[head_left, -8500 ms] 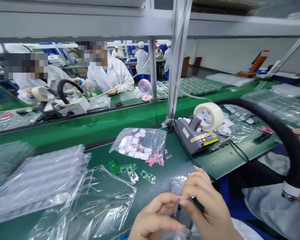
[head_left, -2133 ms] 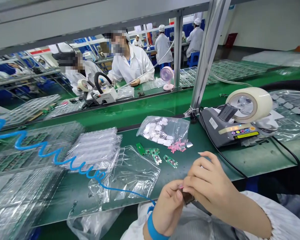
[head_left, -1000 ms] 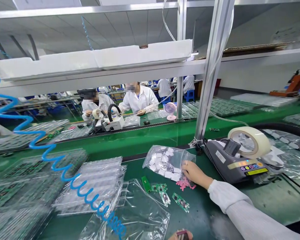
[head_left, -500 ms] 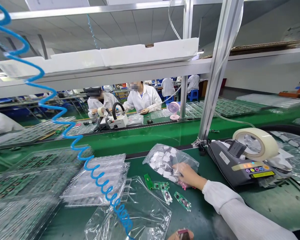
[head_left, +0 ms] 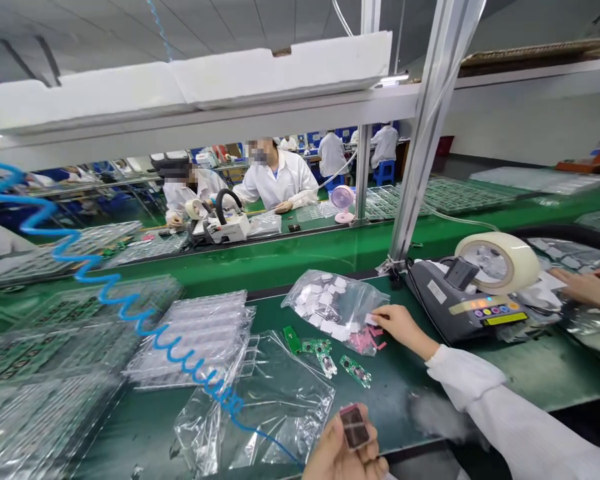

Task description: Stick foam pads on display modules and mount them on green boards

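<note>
My left hand [head_left: 337,450] is at the bottom centre, its fingers closed round a small square part [head_left: 354,427] with a dark face and pinkish edge. My right hand [head_left: 403,328] pinches a small white piece [head_left: 371,320] at the right edge of a clear bag [head_left: 320,303] of white pieces. Pink pieces [head_left: 367,340] lie by the bag's lower right corner. Small green circuit boards [head_left: 356,371] rest on the green table between my hands. An empty-looking clear plastic bag [head_left: 280,407] spreads out left of my left hand.
A tape dispenser [head_left: 460,300] stands right, with another person's hand [head_left: 587,290] beyond it. Clear trays [head_left: 190,340] and trays of boards [head_left: 40,360] fill the left. A coiled blue hose [head_left: 170,347] hangs across the left side. A metal post [head_left: 415,147] rises behind the dispenser.
My right hand has left the middle of the bag for its right edge and now has a white piece. My left hand and its part have come further into view. Another person's hand has appeared at right.
</note>
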Action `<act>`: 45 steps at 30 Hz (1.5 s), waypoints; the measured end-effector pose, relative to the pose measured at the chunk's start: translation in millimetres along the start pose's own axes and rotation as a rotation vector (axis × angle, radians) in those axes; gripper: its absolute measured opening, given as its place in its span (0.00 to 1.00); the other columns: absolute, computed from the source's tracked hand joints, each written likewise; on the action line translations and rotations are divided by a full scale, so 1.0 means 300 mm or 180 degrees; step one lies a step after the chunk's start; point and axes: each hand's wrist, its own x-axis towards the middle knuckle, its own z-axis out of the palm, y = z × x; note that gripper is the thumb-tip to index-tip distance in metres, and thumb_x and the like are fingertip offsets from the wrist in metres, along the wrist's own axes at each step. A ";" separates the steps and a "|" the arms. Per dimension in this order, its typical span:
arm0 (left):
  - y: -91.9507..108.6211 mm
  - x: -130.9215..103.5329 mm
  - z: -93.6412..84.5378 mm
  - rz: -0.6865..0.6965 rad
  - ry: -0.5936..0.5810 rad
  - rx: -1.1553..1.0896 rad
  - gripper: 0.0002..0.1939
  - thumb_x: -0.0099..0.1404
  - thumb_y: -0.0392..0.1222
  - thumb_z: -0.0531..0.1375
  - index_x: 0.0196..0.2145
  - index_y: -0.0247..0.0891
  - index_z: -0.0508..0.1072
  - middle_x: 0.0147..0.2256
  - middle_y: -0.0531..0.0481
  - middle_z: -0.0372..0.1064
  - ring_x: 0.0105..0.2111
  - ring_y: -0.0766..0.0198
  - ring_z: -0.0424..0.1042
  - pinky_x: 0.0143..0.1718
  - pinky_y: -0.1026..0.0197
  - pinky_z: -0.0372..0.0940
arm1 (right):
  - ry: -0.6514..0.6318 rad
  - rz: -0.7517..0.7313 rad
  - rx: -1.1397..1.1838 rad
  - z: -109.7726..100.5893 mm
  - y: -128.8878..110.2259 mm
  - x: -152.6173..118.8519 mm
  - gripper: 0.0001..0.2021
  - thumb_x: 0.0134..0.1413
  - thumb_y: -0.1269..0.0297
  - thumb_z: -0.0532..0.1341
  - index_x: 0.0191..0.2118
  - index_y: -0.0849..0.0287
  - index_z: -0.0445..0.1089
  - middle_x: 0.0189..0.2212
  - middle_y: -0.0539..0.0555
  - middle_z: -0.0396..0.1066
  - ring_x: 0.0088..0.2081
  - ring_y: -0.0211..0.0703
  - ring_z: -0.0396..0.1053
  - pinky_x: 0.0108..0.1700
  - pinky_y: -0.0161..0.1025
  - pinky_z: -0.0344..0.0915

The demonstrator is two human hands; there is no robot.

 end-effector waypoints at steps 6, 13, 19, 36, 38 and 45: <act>-0.033 0.049 0.095 0.0213 0.0149 -0.0027 0.16 0.52 0.49 0.64 0.38 0.40 0.76 0.49 0.46 0.68 0.42 0.60 0.67 0.44 0.54 0.61 | 0.0310 0.0153 0.1154 -0.052 -0.146 -0.283 0.23 0.52 0.48 0.56 0.47 0.60 0.66 0.32 0.53 0.72 0.29 0.40 0.70 0.31 0.38 0.69; -0.088 0.085 0.202 0.0121 -0.0159 0.0091 0.15 0.53 0.48 0.64 0.37 0.37 0.76 0.46 0.44 0.70 0.51 0.51 0.62 0.49 0.50 0.59 | 0.0324 0.0093 0.1582 -0.126 -0.264 -0.490 0.08 0.53 0.60 0.59 0.36 0.57 0.70 0.28 0.51 0.70 0.27 0.37 0.68 0.29 0.34 0.66; -0.103 0.077 0.232 -0.0182 -0.0526 0.0261 0.14 0.53 0.45 0.64 0.36 0.32 0.77 0.38 0.43 0.75 0.46 0.54 0.70 0.51 0.53 0.60 | -0.0423 -0.0952 0.0028 -0.242 -0.311 -0.503 0.10 0.59 0.70 0.53 0.40 0.55 0.71 0.32 0.52 0.69 0.33 0.36 0.67 0.34 0.32 0.65; -0.121 0.073 0.246 0.0015 -0.0606 -0.0086 0.09 0.56 0.37 0.63 0.35 0.31 0.77 0.37 0.45 0.77 0.42 0.62 0.73 0.50 0.59 0.63 | 0.1317 -0.1729 -0.0874 -0.088 -0.268 -0.566 0.11 0.57 0.73 0.55 0.43 0.56 0.70 0.36 0.53 0.76 0.35 0.41 0.73 0.38 0.40 0.70; -0.123 0.079 0.239 -0.0037 -0.0631 -0.0089 0.08 0.56 0.36 0.62 0.34 0.31 0.78 0.37 0.45 0.77 0.42 0.62 0.73 0.51 0.60 0.63 | 0.1340 -0.1662 -0.0898 -0.079 -0.259 -0.562 0.10 0.57 0.72 0.55 0.41 0.55 0.70 0.37 0.53 0.76 0.36 0.41 0.73 0.40 0.40 0.69; -0.116 0.101 0.186 -0.0207 -0.0529 -0.0321 0.07 0.57 0.36 0.61 0.34 0.33 0.78 0.39 0.46 0.77 0.44 0.61 0.72 0.53 0.58 0.61 | 0.1787 -0.1734 -0.0812 -0.071 -0.271 -0.569 0.07 0.55 0.75 0.53 0.32 0.59 0.66 0.31 0.55 0.71 0.32 0.42 0.68 0.34 0.41 0.66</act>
